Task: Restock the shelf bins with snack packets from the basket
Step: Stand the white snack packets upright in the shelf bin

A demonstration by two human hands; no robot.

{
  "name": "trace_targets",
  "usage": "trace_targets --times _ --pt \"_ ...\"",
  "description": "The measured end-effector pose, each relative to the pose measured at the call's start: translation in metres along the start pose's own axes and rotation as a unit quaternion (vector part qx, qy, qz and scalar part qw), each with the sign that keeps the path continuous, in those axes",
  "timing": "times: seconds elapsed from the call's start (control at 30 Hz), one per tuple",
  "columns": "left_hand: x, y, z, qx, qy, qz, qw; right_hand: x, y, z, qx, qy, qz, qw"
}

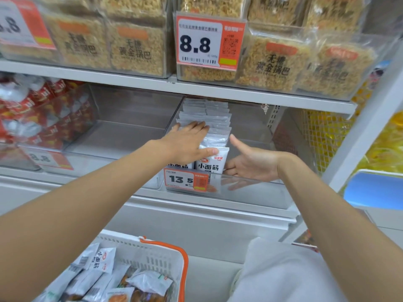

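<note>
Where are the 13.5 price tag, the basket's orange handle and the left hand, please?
13.5 price tag (186, 180): head view, middle of the tag, by the digits.
orange handle (185, 267): head view, its right-hand side stretch.
left hand (189, 139): head view, the back of the hand.

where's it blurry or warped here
Head view: red packets and the top-left 8.8 tag are smeared; white packets and 13.5 tag are sharp; shelves bow from the wide lens; the bin front mirrors the right hand.
</note>
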State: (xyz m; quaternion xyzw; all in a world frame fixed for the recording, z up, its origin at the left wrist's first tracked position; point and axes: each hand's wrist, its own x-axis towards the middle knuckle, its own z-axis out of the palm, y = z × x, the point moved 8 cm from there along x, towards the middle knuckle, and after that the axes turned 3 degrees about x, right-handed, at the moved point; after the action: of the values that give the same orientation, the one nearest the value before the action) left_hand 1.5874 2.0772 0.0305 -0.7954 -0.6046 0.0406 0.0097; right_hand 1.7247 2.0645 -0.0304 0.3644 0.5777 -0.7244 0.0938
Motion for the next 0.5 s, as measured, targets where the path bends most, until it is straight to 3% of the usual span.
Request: trace_targets --times 0.2,0.3,0.33,0.4,0.5 --pt "0.001 0.001 0.001 -0.002 0.005 0.003 1.000 0.007 -0.004 0.008 0.026 -0.043 -0.015 0.999" --pt "-0.001 0.001 -0.001 -0.019 0.015 0.003 1.000 0.006 -0.003 -0.003 0.046 0.005 -0.023 0.999" --pt "-0.004 0.000 -0.002 -0.027 0.022 0.002 0.999 0.006 -0.002 -0.011 0.044 0.059 -0.026 0.997" --pt "-0.009 0.000 -0.004 -0.044 0.044 0.000 0.998 0.000 -0.001 -0.037 0.016 0.248 -0.052 0.967" --pt "-0.026 -0.001 -0.014 -0.054 0.126 -0.005 0.990 -0.037 -0.021 -0.044 -0.053 0.523 -0.178 0.832"
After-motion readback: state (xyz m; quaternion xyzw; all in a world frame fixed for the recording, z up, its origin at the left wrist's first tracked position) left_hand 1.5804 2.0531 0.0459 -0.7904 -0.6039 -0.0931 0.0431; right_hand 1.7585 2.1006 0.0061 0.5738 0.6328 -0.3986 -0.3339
